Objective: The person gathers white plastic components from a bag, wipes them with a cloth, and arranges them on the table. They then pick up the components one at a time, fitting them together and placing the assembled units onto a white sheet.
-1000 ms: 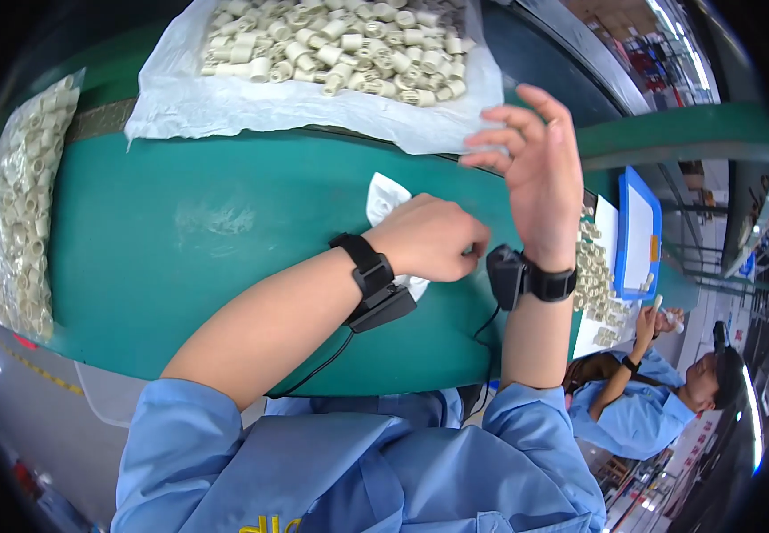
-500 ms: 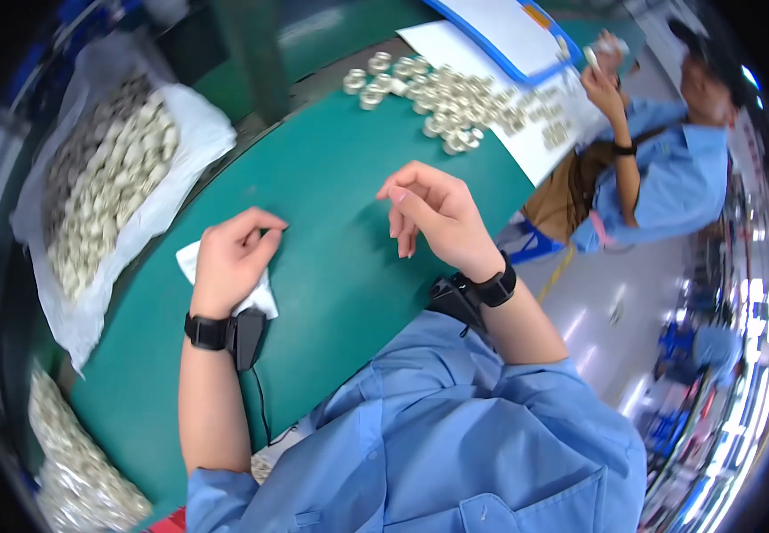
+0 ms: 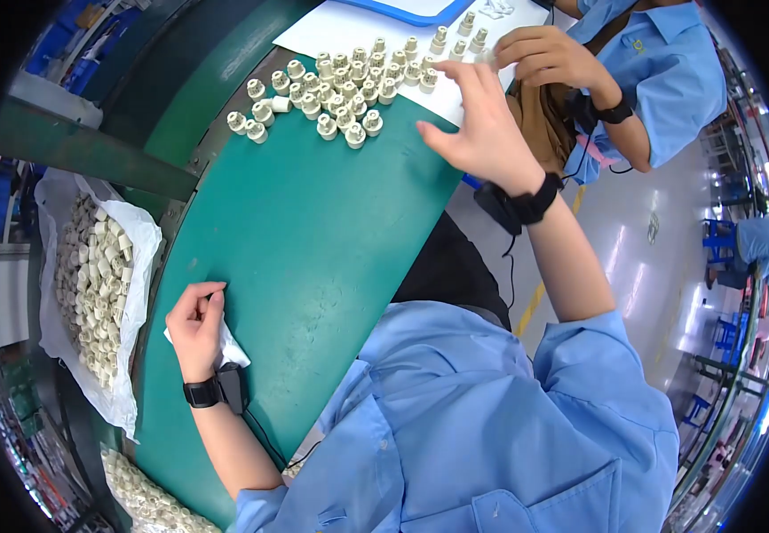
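Observation:
My right hand [image 3: 489, 133] reaches over the table's far right edge, thumb and fingers spread with nothing between them. Its fingertips are nearest to the cluster of small cream plastic parts [image 3: 346, 91], each with a wide base and narrower top. Most stand upright; one or two lie on their sides. At the near left, my left hand [image 3: 194, 330] is low over the green table [image 3: 305, 231], its fingers curled toward the thumb. Whatever those fingers hold, if anything, is hidden. A crumpled white cloth or paper [image 3: 233, 348] lies partly under that hand.
An open white bag [image 3: 140, 244] of cream pieces stands off the left edge, with a clear bag [image 3: 149, 493] of parts below. A blue-rimmed tray [image 3: 420, 16] rests on white sheeting [image 3: 313, 34]. A co-worker's hand [image 3: 555, 60] is close to my right hand.
My right hand has moved up and right to beside the parts and its fingers have spread. My left hand stays by the cloth. The view has shifted; the co-worker's hand is lower, near the parts.

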Demonstrator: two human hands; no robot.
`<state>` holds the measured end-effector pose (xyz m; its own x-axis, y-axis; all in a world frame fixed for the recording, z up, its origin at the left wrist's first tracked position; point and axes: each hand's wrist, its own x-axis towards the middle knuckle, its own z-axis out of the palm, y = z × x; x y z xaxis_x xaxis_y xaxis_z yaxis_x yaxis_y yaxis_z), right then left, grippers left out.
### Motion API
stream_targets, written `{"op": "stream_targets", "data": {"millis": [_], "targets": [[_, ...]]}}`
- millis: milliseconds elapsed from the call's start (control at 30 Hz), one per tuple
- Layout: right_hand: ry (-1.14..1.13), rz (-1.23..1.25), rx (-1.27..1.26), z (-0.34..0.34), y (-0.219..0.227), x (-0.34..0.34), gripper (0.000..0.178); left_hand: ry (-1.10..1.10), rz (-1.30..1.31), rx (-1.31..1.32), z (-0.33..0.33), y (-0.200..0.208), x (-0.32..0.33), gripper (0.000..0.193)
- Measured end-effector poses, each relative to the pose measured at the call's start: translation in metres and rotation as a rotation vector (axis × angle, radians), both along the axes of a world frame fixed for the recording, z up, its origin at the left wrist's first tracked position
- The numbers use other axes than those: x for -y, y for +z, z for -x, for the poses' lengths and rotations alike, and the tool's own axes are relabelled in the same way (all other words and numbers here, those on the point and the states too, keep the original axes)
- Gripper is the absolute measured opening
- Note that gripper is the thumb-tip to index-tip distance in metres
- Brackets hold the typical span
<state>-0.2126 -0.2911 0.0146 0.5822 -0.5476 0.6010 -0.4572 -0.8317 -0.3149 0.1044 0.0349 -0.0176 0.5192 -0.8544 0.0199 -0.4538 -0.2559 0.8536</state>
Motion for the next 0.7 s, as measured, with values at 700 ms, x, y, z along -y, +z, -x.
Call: {"op": "stream_targets", "data": {"millis": [700], "targets": [[-0.128, -0.06, -0.118, -0.023, -0.003, -0.028, 0.055, -0.005, -0.022, -0.066, -0.002, 0.004, -0.003, 0.009]]}}
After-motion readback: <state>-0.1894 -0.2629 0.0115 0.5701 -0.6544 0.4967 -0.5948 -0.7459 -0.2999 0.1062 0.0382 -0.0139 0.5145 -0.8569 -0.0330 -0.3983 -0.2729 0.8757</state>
